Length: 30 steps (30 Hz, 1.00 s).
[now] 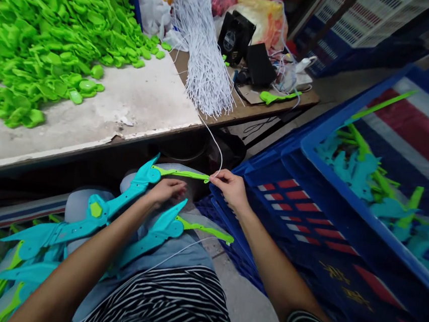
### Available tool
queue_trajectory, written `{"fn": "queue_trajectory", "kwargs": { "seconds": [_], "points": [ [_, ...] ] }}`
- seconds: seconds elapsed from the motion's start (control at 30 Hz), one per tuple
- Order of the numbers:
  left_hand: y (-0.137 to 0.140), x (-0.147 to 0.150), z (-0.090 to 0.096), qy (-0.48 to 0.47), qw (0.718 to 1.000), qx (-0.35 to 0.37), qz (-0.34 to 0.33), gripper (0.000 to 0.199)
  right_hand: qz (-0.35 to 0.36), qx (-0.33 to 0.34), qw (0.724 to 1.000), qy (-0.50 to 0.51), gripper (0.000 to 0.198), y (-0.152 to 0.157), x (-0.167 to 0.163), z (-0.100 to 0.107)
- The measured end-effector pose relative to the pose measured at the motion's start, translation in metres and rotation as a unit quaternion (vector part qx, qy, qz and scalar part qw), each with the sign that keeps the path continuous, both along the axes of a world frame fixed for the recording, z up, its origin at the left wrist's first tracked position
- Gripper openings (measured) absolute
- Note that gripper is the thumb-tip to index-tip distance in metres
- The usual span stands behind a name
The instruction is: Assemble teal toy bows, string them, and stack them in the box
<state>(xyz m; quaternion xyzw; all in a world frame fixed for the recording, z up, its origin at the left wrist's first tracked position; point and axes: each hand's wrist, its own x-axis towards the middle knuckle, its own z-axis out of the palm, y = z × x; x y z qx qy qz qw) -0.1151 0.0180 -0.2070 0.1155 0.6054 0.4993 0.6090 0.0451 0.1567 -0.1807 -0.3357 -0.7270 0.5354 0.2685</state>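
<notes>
A turquoise toy bow with lime-green limb ends lies across my lap. At its far green tip, my right hand pinches a white cord between thumb and fingers. That cord runs up to the bundle on the table. My left hand is just below the green limb, its fingers curled in; whatever they may hold is hidden. A second turquoise bow lies nearer my body, with a white string leading from its green tip across my striped shirt.
Lime-green plastic parts are heaped on the white tabletop. Beside them lie a bundle of white cords and a black fan. A blue crate at right holds more bow pieces; others are at lower left.
</notes>
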Motion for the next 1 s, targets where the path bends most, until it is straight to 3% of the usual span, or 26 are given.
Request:
{"fn": "queue_trajectory", "kwargs": {
  "seconds": [0.07, 0.17, 0.4, 0.5, 0.67, 0.73, 1.0],
  "points": [
    [0.020, 0.009, -0.009, -0.075, 0.997, -0.004, 0.010, 0.007, -0.025, 0.051, 0.998, 0.008, 0.023, 0.003, -0.003, -0.012],
    [0.033, 0.017, -0.017, -0.105, 0.994, 0.004, 0.006, 0.004, -0.009, 0.086, 0.996, -0.009, 0.020, 0.007, -0.003, -0.022],
    [0.044, 0.021, -0.022, -0.146, 0.989, 0.009, -0.014, 0.013, 0.038, 0.169, 0.984, -0.031, 0.013, 0.001, 0.000, -0.023],
    [0.048, 0.024, -0.021, -0.159, 0.987, 0.012, -0.038, 0.016, 0.041, 0.142, 0.989, -0.029, 0.014, 0.001, 0.001, -0.024],
    [0.051, 0.026, -0.023, -0.165, 0.984, 0.025, -0.058, 0.018, 0.031, 0.025, 0.999, -0.016, 0.017, 0.005, 0.003, -0.027],
    [0.050, 0.026, -0.024, -0.165, 0.984, 0.031, -0.062, 0.016, 0.031, 0.018, 0.999, -0.026, 0.018, 0.006, 0.004, -0.027],
    [0.052, 0.028, -0.023, -0.145, 0.985, 0.054, -0.071, 0.011, 0.069, 0.184, 0.979, -0.054, 0.015, 0.001, 0.002, -0.029]
  ]
}}
